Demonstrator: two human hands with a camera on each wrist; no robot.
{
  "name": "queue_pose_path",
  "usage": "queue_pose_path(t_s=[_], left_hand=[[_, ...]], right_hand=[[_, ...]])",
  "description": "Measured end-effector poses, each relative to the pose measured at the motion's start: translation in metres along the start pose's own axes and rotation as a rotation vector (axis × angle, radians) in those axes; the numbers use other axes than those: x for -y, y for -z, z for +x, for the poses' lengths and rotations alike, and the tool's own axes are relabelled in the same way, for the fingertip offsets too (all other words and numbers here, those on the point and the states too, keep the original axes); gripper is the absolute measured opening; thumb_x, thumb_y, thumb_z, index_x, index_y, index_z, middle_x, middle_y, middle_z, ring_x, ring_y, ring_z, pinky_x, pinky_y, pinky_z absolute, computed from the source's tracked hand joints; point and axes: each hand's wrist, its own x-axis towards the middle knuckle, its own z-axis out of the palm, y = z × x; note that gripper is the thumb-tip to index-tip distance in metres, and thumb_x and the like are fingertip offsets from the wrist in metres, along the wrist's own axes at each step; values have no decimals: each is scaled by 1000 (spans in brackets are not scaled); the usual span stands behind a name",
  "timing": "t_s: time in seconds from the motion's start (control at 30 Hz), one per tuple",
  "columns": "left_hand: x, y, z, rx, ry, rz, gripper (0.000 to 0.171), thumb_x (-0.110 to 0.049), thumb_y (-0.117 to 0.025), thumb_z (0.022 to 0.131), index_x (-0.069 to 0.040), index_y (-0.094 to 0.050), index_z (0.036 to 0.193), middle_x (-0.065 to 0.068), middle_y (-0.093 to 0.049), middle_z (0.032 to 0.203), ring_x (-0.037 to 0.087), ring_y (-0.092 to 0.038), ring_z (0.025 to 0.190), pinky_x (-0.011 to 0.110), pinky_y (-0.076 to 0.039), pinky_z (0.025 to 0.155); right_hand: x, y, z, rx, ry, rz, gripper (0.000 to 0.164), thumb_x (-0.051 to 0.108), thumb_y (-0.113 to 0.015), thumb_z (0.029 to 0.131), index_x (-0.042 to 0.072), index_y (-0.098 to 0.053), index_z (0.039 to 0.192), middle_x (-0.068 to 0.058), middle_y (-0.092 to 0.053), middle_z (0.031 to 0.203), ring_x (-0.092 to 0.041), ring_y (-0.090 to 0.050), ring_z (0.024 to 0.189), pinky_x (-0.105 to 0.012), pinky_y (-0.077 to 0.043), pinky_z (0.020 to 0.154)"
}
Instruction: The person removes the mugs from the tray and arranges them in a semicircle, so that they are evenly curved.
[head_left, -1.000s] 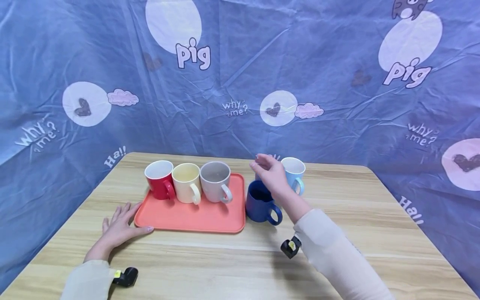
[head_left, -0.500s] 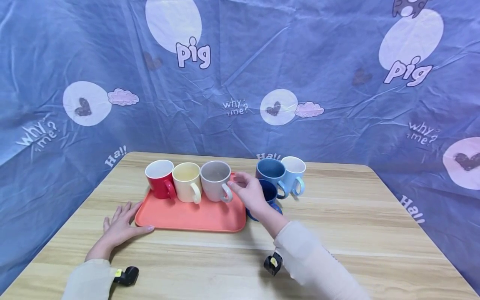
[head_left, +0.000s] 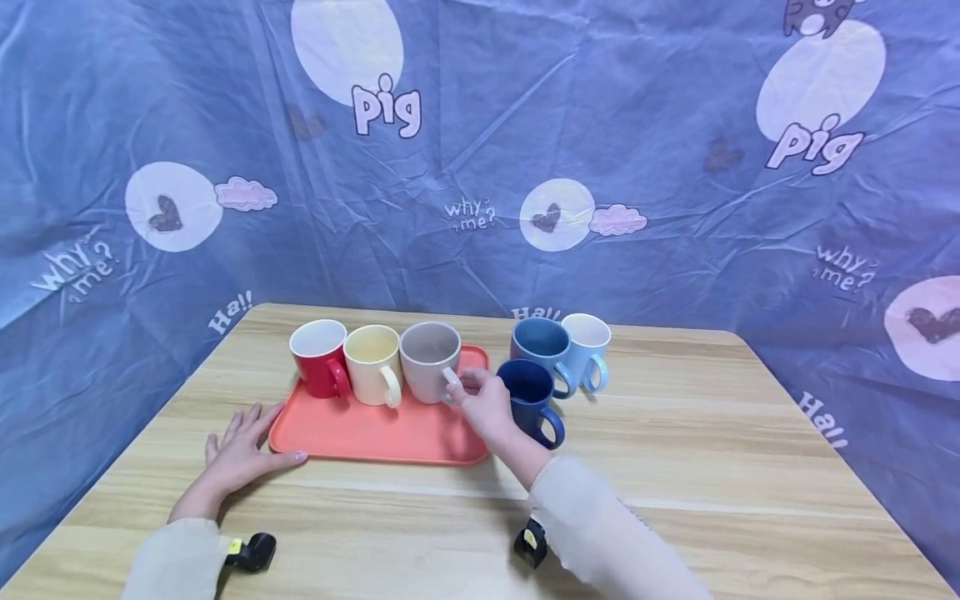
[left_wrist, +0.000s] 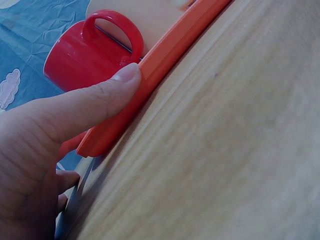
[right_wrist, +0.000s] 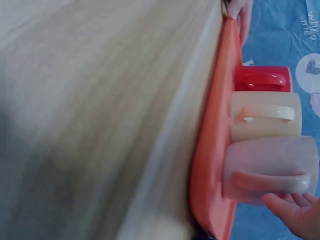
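A light grey mug (head_left: 430, 362) stands on a coral tray (head_left: 360, 433), third in a row after a red mug (head_left: 318, 360) and a cream mug (head_left: 372, 367). My right hand (head_left: 489, 408) is at the grey mug's handle (right_wrist: 272, 182). In the right wrist view its thumb and fingers lie alongside the handle, not wrapped round it. My left hand (head_left: 238, 457) rests at the tray's front left corner, fingers spread. Its thumb (left_wrist: 107, 95) lies against the tray's rim in the left wrist view.
Right of the tray, close to my right hand, a dark blue mug (head_left: 528, 400) stands on the wooden table (head_left: 712, 467). Behind it are a teal mug (head_left: 540, 342) and a light blue mug (head_left: 587, 346). A blue printed cloth (head_left: 480, 150) hangs behind the table.
My right hand has come left and down from over the dark blue mug to the grey mug's handle, uncovering the teal mug. The dark blue mug sits slightly further right. My left hand stays put.
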Motion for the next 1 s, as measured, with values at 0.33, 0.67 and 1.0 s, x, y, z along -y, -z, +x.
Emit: queue_pose_path(t_s=[0.33, 0.67, 1.0], left_hand=[[3, -1, 0, 1, 12, -12, 98, -54, -65, 65, -4, -20, 136, 35, -7, 133, 50, 8, 119, 64, 16, 82], [1, 1, 1, 4, 13, -14, 98, -55, -65, 64, -4, -21, 136, 35, -7, 133, 50, 8, 119, 64, 17, 82], [0, 1, 0, 14, 17, -15, 97, -53, -65, 65, -4, -21, 136, 35, -7, 133, 51, 8, 119, 65, 16, 82]], right_hand=[[-9, -14, 2, -111, -9, 52, 15, 1, -63, 76, -4, -64, 90, -11, -62, 75, -17, -59, 68, -25, -50, 58], [-11, -21, 5, -205, 35, -65, 9, 3, -65, 73, 1, -67, 82, -5, -59, 65, -14, -56, 60, -22, -48, 54], [-11, -25, 4, -288, 32, -89, 6, 2, -66, 72, 1, -67, 78, -4, -57, 61, -14, -53, 57, -23, -46, 50]])
